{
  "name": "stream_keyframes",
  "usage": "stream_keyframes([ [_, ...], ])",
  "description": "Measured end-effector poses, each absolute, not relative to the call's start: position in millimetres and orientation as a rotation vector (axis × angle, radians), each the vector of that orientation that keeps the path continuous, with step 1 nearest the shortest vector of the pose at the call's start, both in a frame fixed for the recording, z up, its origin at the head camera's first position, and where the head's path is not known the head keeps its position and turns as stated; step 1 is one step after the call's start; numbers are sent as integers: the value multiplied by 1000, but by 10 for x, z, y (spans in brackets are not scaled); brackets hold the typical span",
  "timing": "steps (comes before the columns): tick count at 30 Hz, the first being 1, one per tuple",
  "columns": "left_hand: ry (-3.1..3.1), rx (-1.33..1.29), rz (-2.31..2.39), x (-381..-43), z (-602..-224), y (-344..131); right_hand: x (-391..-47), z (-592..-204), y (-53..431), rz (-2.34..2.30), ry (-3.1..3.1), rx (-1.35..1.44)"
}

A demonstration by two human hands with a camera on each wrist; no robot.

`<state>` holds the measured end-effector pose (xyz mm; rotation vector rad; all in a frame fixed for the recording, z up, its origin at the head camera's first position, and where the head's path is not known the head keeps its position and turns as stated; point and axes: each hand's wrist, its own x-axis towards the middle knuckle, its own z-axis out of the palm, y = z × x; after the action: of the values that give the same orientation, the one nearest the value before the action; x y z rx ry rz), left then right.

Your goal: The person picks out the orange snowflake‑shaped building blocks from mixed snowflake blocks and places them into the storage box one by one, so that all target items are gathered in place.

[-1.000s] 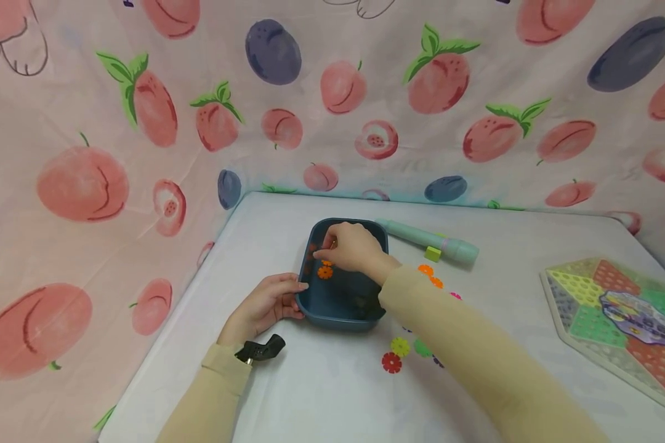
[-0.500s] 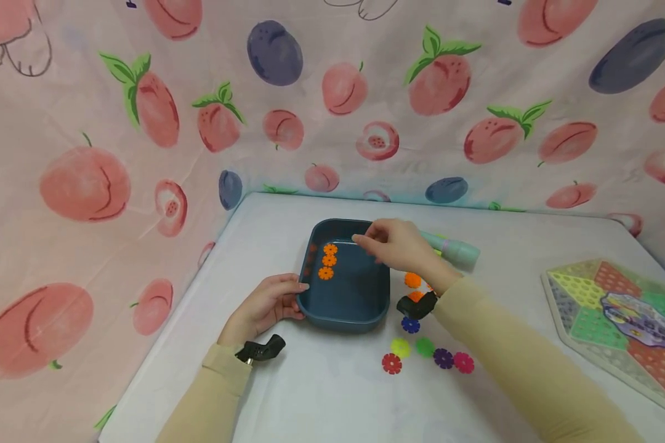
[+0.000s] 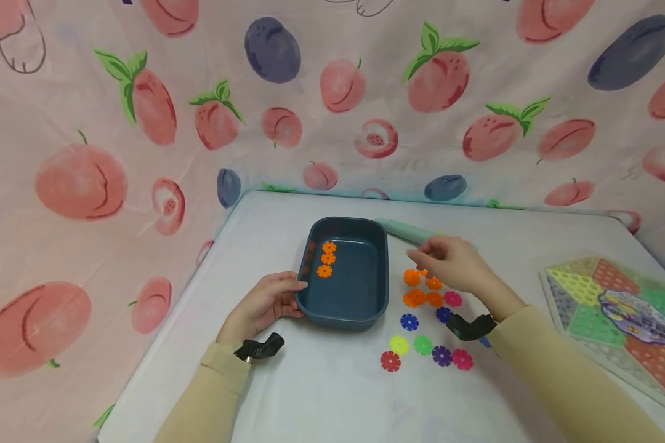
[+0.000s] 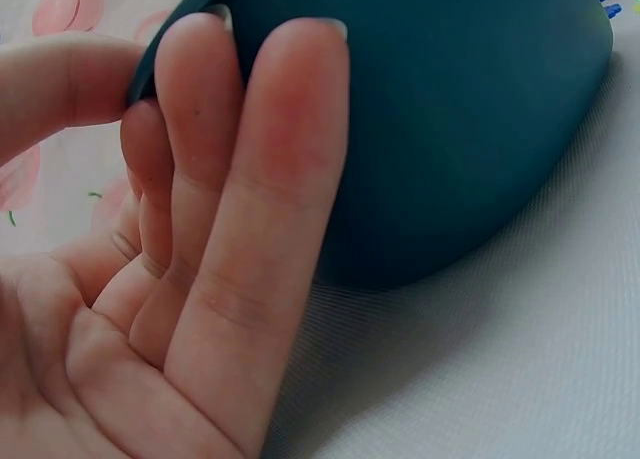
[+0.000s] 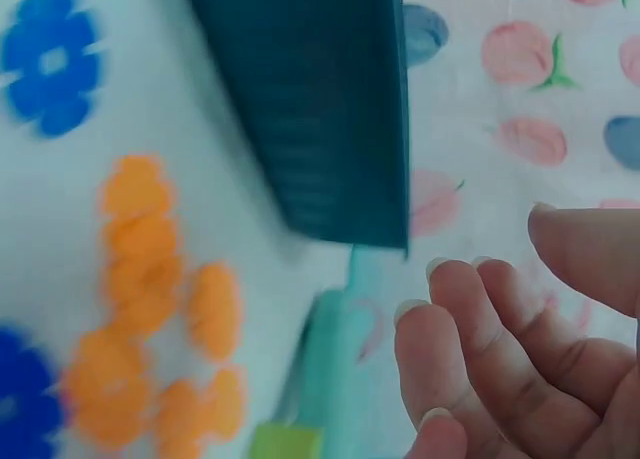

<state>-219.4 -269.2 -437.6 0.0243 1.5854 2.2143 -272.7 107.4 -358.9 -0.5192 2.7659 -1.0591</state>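
Observation:
My left hand (image 3: pixel 263 301) holds the near-left side of a dark blue plastic tray (image 3: pixel 340 323), thumb over the rim and fingers against the outer wall (image 4: pixel 450 149). Three orange flower-shaped plastic discs (image 3: pixel 328 258) lie in a line on the tray floor, toward its left side. Right of the tray, my right hand (image 3: pixel 457 264) hovers over a cluster of orange discs (image 3: pixel 414 298), partly covering it. Its fingers (image 5: pixel 520 349) are loosely bent with a gap to the thumb, and nothing is between them.
Blue (image 3: pixel 409 322), yellow (image 3: pixel 399 345), green, purple, pink and red (image 3: pixel 390 361) discs lie in front of the orange cluster. A pale green tube-like object (image 3: pixel 404 230) lies behind, beside a lime block (image 5: pixel 285 442). A hexagonal game board (image 3: pixel 632 320) sits at the right.
My right hand has come out of the tray, where it was at the orange discs, and moved right over the loose ones. The left hand and tray stay put.

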Motion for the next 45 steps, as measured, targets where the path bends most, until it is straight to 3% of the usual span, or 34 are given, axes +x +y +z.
stream_keyframes([
  [18,1599,24,2207,-2182,-4387,-2685,-2403,-4107,1530,-873,2738,-323],
  [45,1602,14,2208,-2184,-4376,-2676,-2352,-4311,1547,-922,2824,-277],
])
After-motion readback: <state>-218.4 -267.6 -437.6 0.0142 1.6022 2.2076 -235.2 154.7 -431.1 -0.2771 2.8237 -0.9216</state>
